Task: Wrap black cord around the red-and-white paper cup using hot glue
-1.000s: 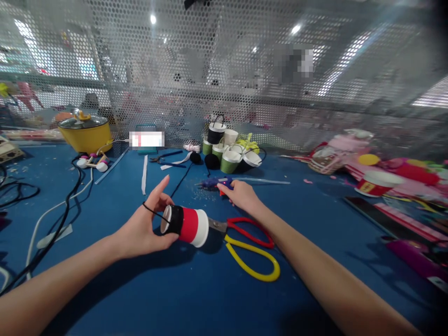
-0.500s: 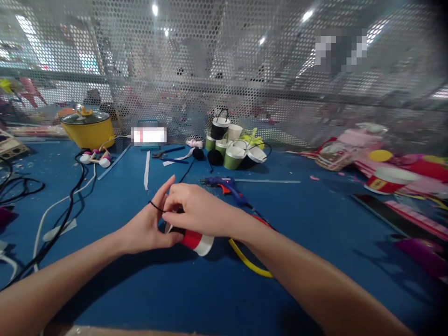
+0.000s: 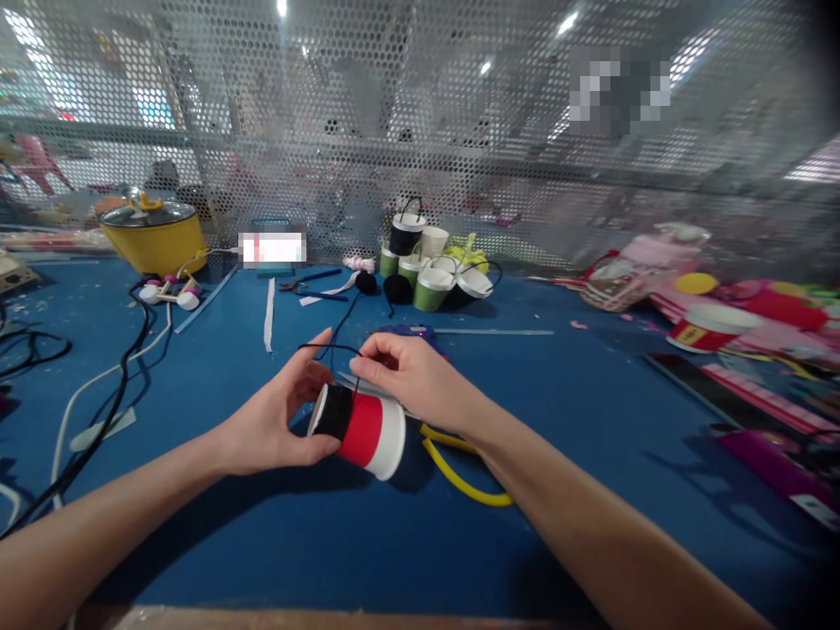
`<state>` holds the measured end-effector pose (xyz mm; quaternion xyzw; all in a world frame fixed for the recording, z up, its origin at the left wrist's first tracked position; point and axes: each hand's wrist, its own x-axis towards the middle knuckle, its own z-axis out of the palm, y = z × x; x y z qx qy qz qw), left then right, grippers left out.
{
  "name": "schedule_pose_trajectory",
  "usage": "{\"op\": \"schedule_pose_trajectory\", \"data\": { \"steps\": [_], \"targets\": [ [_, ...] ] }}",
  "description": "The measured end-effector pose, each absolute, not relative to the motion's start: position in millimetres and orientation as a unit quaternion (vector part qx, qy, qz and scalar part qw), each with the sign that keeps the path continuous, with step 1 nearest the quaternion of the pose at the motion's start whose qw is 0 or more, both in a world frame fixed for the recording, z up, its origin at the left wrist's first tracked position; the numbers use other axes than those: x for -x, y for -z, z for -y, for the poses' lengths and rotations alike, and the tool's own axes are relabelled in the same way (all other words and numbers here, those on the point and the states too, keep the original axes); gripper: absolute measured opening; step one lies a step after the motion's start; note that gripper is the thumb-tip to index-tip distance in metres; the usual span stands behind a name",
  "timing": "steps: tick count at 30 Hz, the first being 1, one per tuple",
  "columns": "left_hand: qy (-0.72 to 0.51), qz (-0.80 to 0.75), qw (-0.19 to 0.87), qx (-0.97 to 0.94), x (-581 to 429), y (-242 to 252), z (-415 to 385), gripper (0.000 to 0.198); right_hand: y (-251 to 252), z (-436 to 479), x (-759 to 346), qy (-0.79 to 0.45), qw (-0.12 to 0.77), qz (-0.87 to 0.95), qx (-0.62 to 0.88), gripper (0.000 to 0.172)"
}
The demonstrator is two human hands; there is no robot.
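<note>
At near centre, the half-curled left hand grips the black-banded left end of a paper cup, its long axis running left to right, while the right hand tightly pinches black cord just beyond it.

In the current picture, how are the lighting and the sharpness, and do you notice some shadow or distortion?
Head view: bright lights glare at the mesh; soft shadows darken the table beside the cup; the top right corner goes black; the bowl looks stretched; both hands look reasonably sharp.
</note>
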<state>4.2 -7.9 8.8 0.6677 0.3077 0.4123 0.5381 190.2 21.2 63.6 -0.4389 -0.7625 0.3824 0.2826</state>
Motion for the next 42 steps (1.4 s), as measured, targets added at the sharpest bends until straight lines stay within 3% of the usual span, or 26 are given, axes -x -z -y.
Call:
{"op": "schedule_pose_trajectory", "data": {
  "steps": [22,27,35,42],
  "targets": [
    [-0.406,-0.215,0.513,-0.725,1.3,-4.9,7.8,0.097,-54.9,-14.7,-194.0,-0.339,0.177,0.815,0.435,0.019],
    [-0.389,-0.268,0.511,-0.718,2.1,-7.2,9.7,0.1,-54.7,-12.7,-192.0,-0.317,0.192,0.811,0.454,0.019],
    [-0.354,-0.35,0.604,-0.622,-3.1,-13.1,13.5,0.088,-44.0,0.7,-183.9,-0.199,0.217,0.835,0.466,0.02],
    [-0.357,-0.379,0.599,-0.608,-5.7,-10.8,13.2,0.079,-41.8,9.3,-174.2,-0.123,0.179,0.851,0.478,0.01]
  ]
}}
